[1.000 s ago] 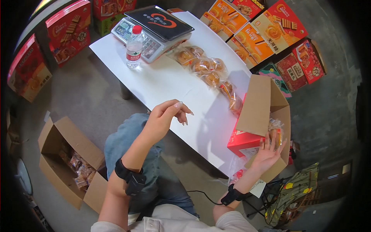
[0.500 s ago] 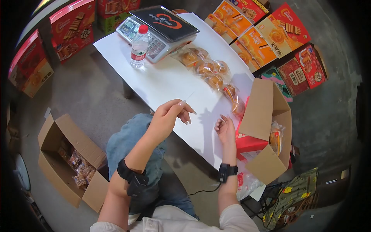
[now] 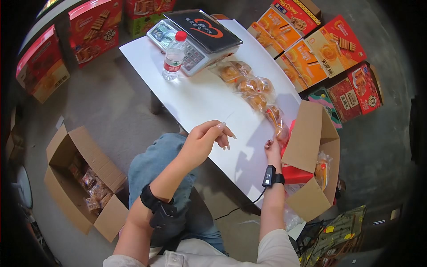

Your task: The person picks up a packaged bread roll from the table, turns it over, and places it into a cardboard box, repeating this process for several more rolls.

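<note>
My left hand (image 3: 209, 139) hovers over the near edge of the white table (image 3: 200, 95), fingers loosely bent and apart, with nothing visible in them. At the right, my right hand (image 3: 272, 150) has its fingers curled at the near end of a clear bag of round bread rolls (image 3: 280, 130). Whether it grips the bag is hidden. Several more bagged rolls (image 3: 255, 101) form a row running back toward the scale. Just right of my right hand stands an open cardboard box (image 3: 304, 133), with packaged bread (image 3: 322, 169) showing inside and a red box (image 3: 296, 174) beside it.
A digital scale (image 3: 200, 44) and a water bottle (image 3: 173, 58) with a red cap stand at the table's far end. On the floor at left, an open carton (image 3: 82, 187) holds small wrapped snacks. Orange and red gift boxes (image 3: 311, 58) line the back right.
My right hand has moved forward to the near end of the bagged rolls, and its fingers have curled in. My left hand keeps nearly the same pose. The view has shifted slightly.
</note>
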`<state>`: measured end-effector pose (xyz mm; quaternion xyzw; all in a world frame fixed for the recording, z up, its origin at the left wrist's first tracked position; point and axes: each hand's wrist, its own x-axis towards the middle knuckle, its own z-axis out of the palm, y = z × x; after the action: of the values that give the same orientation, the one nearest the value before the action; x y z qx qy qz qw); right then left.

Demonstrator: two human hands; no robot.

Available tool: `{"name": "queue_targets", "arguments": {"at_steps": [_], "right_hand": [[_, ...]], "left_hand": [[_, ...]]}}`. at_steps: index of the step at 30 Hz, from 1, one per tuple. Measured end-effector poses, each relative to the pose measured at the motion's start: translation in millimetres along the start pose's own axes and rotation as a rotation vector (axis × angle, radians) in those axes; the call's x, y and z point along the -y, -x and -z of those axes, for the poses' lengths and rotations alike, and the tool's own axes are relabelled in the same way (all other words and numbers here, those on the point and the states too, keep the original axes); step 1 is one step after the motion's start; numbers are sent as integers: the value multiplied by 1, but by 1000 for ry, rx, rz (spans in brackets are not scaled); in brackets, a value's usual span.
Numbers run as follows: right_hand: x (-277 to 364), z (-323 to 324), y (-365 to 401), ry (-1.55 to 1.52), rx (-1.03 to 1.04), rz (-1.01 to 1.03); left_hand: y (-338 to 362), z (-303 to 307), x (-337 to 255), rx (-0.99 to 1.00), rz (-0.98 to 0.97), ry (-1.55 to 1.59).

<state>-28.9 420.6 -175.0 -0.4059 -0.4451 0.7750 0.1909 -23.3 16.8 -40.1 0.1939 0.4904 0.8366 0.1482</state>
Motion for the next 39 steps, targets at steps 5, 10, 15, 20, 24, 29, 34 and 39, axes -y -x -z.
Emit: {"name": "queue_targets", "arguments": {"at_steps": [5, 10, 15, 20, 24, 29, 34, 39], "right_hand": [[1, 4, -1, 54, 24, 29], [-7, -13, 60, 452, 2, 426], [-45, -43, 178, 225, 213, 470], [-35, -53, 258, -195, 797, -17], [-27, -64, 290, -399, 967, -187], [-23, -67, 299, -502, 932, -250], [-23, -68, 298, -486, 959, -246], [-20, -72, 300, -452, 919, -250]], "left_hand": [[-1, 0, 2, 5, 6, 18], [-2, 2, 7, -55, -10, 27], [-2, -3, 1, -220, -45, -62], [-2, -1, 13, -280, -81, -275], [-1, -1, 14, -118, -2, -90], [3, -2, 2, 11, 155, -37], [5, -2, 1, 18, 110, -112], [5, 2, 1, 20, 94, -196]]}}
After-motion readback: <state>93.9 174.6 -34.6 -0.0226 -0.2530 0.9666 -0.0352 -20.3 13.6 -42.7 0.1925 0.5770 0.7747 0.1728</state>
